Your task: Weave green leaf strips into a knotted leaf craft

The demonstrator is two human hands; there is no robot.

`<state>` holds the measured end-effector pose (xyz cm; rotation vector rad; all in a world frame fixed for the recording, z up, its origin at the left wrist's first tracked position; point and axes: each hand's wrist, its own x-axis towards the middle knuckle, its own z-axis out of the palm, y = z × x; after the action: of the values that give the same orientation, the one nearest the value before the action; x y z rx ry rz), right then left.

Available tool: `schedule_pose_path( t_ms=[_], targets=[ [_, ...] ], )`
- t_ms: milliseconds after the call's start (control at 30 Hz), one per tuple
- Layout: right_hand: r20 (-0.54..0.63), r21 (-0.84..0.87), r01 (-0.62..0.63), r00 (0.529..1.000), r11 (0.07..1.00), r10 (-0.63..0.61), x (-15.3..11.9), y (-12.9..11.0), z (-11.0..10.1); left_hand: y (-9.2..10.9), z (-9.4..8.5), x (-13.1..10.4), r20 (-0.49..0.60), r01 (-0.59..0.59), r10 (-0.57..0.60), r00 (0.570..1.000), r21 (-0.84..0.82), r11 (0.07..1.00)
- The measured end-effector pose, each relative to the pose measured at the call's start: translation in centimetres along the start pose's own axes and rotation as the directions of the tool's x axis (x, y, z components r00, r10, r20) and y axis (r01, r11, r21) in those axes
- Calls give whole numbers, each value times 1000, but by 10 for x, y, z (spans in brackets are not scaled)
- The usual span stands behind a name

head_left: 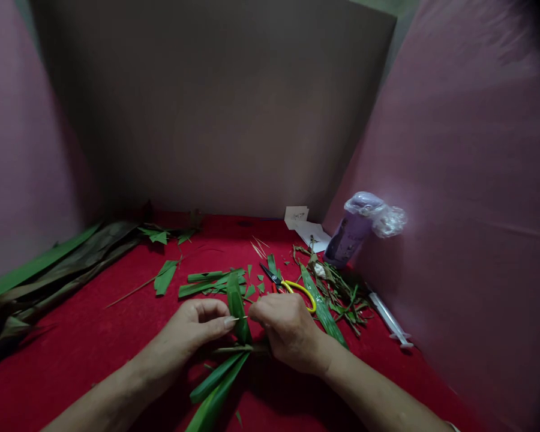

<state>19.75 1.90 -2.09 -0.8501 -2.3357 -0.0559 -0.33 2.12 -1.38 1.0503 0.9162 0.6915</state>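
Note:
My left hand is closed in a pinch on the edge of a folded green leaf strip that stands upright. A thin pale sliver of stick crosses the strip between my hands. Its other end runs to the closed fingers of my right hand, which pinch it. Beneath them lies a thin brown stem, with the strip meeting it. Long green leaf ends spread from the stem toward me. My right fingertips are partly hidden behind the knuckles.
Yellow-handled scissors lie just beyond my right hand. Cut leaf pieces and a pile of stems lie on the red cloth. A purple bottle, a syringe and white papers stand right; large leaves left.

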Motion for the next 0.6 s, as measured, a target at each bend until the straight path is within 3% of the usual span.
schedule_pose_path(
  t_ms=[367,600],
  targets=[
    [12,-98,56,998,994,-55,0,-1,-2,5,4,-1,-35,37,-39,999,-66,997],
    [23,-94,52,998,994,-50,1,1,-3,4,-2,1,-2,41,-41,999,-78,996]
  ],
)
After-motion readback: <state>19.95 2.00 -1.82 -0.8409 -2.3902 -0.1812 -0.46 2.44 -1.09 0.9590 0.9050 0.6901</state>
